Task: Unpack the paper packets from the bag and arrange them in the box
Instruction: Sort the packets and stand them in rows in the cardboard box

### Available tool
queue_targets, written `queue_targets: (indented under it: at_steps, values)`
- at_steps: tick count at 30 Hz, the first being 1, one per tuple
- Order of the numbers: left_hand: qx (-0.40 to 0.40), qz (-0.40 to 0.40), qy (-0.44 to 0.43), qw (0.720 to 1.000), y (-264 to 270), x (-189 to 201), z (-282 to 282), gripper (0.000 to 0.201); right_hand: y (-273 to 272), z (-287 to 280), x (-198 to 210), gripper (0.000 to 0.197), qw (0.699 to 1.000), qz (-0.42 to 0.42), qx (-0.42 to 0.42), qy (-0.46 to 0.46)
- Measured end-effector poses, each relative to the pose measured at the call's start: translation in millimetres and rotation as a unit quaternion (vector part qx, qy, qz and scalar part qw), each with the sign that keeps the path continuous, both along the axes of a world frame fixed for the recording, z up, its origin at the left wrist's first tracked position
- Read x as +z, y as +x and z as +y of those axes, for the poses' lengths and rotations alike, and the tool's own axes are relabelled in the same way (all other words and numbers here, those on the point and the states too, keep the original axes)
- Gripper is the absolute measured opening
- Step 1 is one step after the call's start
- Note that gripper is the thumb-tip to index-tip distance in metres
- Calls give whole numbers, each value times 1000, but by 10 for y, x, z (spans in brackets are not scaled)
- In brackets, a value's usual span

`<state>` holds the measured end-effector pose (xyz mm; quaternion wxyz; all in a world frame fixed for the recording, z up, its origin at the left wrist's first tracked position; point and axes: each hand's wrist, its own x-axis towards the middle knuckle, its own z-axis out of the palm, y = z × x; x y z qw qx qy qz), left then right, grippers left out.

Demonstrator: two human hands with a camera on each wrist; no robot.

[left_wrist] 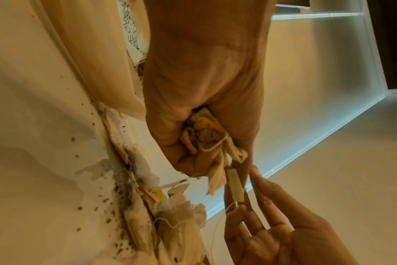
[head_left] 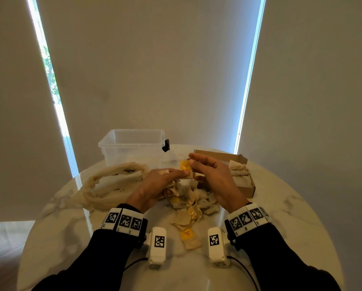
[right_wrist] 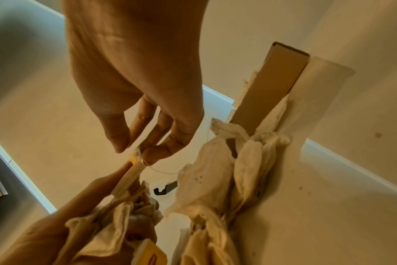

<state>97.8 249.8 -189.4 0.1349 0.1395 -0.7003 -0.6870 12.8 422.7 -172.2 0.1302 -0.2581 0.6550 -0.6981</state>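
My left hand (head_left: 175, 173) (left_wrist: 200, 105) grips a crumpled bunch of paper packets (left_wrist: 206, 141) with strings, just above the loose pile of packets (head_left: 193, 206) in the table's middle. At the bunch's top, my right hand (head_left: 193, 159) (right_wrist: 136, 151) pinches one flat packet (head_left: 185, 165) (left_wrist: 235, 182) (right_wrist: 133, 173) that carries a yellow tag, between thumb and fingers. The limp cloth bag (head_left: 113, 183) lies at the left. A brown cardboard box (head_left: 247, 191) (right_wrist: 272, 93) stands at the right with several packets (head_left: 238, 171) in it.
A clear plastic bin (head_left: 131, 143) with a black clip stands at the back left of the round marble table (head_left: 291, 227). Dark crumbs (left_wrist: 107, 197) dot the table near the pile. One yellow-tagged packet (head_left: 187, 236) lies near the front, between my wrists.
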Motion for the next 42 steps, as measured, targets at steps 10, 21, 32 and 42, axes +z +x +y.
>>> queue_targets:
  at_steps: [10,21,32,42]
  values:
    - [-22,-5,-4,1000,35,33,9,29,-22,11,-16,15,999,8,-34,0]
    - [-15,-28,-55,998,76,29,27,20,-83,140,172,16,991,98,-7,89]
    - [10,-69,-63,996,90,-2,-1,25,-601,564,808,17,951,249,-173,53]
    - [11,-76,-70,995,85,-24,-5,19,-757,461,1036,30,956,241,-120,120]
